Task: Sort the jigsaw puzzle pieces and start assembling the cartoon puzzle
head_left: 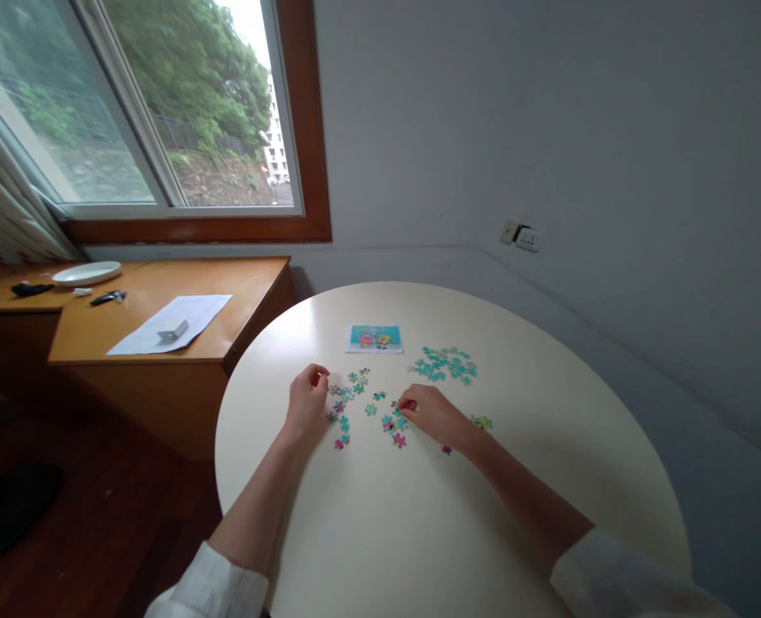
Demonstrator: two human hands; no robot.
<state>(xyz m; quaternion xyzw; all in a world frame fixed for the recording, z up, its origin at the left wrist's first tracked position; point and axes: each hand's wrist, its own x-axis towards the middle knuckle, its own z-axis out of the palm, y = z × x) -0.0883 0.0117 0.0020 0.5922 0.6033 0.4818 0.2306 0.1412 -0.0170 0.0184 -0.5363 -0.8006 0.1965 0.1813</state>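
Observation:
Loose jigsaw puzzle pieces [345, 424] in teal, pink and yellow lie scattered between my hands on the round white table [380, 532]. My left hand [307, 399] rests at the left edge of this group, fingers curled in and thumb close to the fingertips; whether anything is in them is too small to see. My right hand [426, 407] is closed in a pinch at a small puzzle piece [395, 404], just above a teal and pink cluster [389, 423]. A pink piece [399, 440] lies below that cluster. Beyond the pieces lies a picture card [375, 338] with cartoon figures on teal.
A pile of mostly teal pieces [444, 365] lies behind my right hand. Near my right forearm are a yellow piece group [481, 423] and a dark pink piece [446, 449]. A wooden desk [251, 287] at left bears a paper sheet [203, 311], a white box [172, 330] and a plate [87, 274].

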